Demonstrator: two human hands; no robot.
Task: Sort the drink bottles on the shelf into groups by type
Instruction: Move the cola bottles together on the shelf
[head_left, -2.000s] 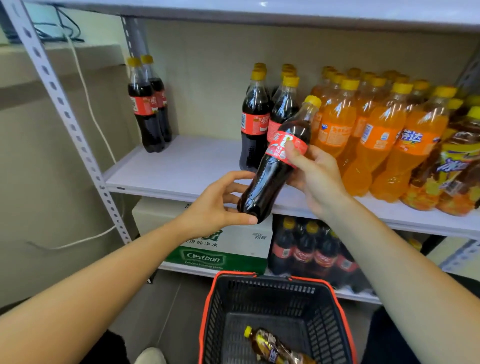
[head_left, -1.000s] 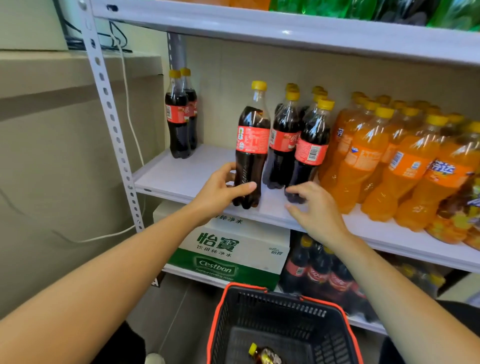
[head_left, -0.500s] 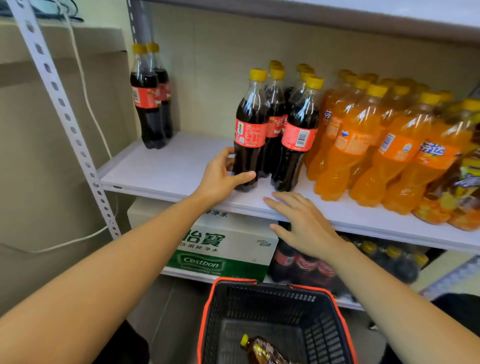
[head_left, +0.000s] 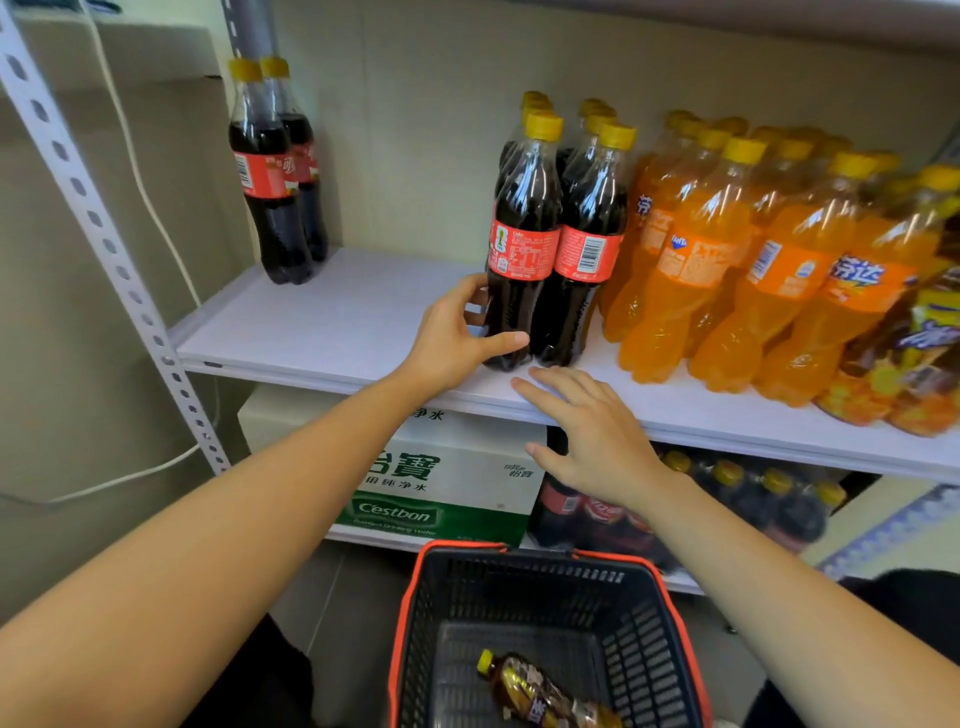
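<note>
A cola bottle (head_left: 522, 244) with a yellow cap and red label stands upright at the front of a cola group on the white shelf (head_left: 337, 322). My left hand (head_left: 457, 338) grips its lower part, thumb across the base. Beside it on the right stands another cola bottle (head_left: 587, 249). My right hand (head_left: 587, 431) hovers flat over the shelf's front edge, fingers spread, holding nothing. Two more cola bottles (head_left: 275, 176) stand apart at the shelf's back left. Several orange soda bottles (head_left: 727, 260) fill the right, with brown tea bottles (head_left: 914, 343) at the far right.
Below me sits a black basket with an orange rim (head_left: 691, 675) holding one tea bottle (head_left: 540, 696) lying flat. Under the shelf are a Cestbon water carton (head_left: 436, 483) and several cola bottles (head_left: 753, 499). A perforated metal upright (head_left: 104, 244) bounds the left.
The cola bottle that both hands held tilted in the air now stands upright on the shelf beside the cola group. My right hand let go and drew back to the shelf edge.
</note>
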